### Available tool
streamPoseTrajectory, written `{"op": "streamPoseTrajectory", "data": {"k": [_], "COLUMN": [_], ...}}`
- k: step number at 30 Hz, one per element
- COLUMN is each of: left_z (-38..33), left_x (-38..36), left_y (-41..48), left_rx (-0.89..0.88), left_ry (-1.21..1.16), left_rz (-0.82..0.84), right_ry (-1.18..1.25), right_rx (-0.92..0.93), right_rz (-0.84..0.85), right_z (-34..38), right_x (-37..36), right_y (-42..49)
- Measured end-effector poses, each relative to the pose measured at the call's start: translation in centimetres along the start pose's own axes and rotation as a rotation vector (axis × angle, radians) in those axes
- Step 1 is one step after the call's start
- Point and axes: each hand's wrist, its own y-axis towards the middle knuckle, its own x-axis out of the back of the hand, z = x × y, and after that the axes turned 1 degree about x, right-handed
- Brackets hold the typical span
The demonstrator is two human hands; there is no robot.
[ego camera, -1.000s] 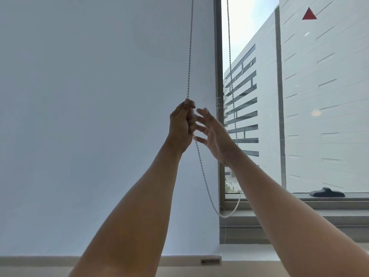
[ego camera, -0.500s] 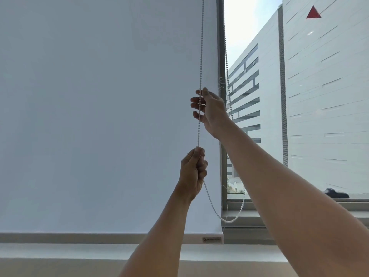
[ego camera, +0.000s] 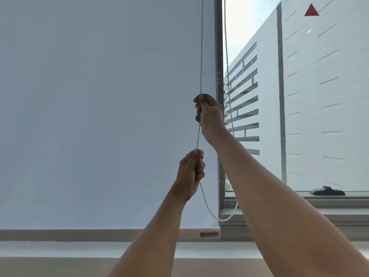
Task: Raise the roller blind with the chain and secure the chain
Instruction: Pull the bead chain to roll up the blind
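While the roller blind point(ego camera: 99, 116) fills the left of frame, right hand point(ego camera: 209, 114) clenched on the bead chain point(ego camera: 201, 56) at centre, left hand point(ego camera: 191, 172) gripping the same strand below.

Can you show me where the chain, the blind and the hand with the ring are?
chain point(ego camera: 201, 56), head view, front strand above the hands.
blind point(ego camera: 99, 116), head view, middle of the fabric.
left hand point(ego camera: 190, 172), head view, back of the hand.

Open space lies in front of the roller blind point(ego camera: 99, 116) left of the chain point(ego camera: 201, 56). To the right, the window frame point(ego camera: 218, 47) stands just beside both strands, restricting passage.
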Motion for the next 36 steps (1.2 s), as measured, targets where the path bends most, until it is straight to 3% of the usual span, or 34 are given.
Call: {"op": "streamPoseTrajectory", "data": {"k": [6,13,19,36], "left_z": [-2.2,-7.9,-11.3,-12.1], "left_x": [1.4,0.2,-3.0,-6.6], "left_y": [0.8,4.3,5.9,6.2], "left_rx": [0.155,0.055,-0.027,-0.041], "left_ry": [0.061,0.032,0.133,0.201], "left_rz": [0.212,0.046,0.015,-0.134], "right_ry": [0.006,0.053,0.034,-0.021], "right_rx": [0.03,0.0,-0.051,-0.094], "right_rz": [0.038,0.075,0.093,0.138], "right_z": [0.0,-1.9,-4.1,-7.1], "right_x": [1.2,2.0,2.2,3.4], "right_y": [-0.4,-2.6,-4.7,-8.3]}}
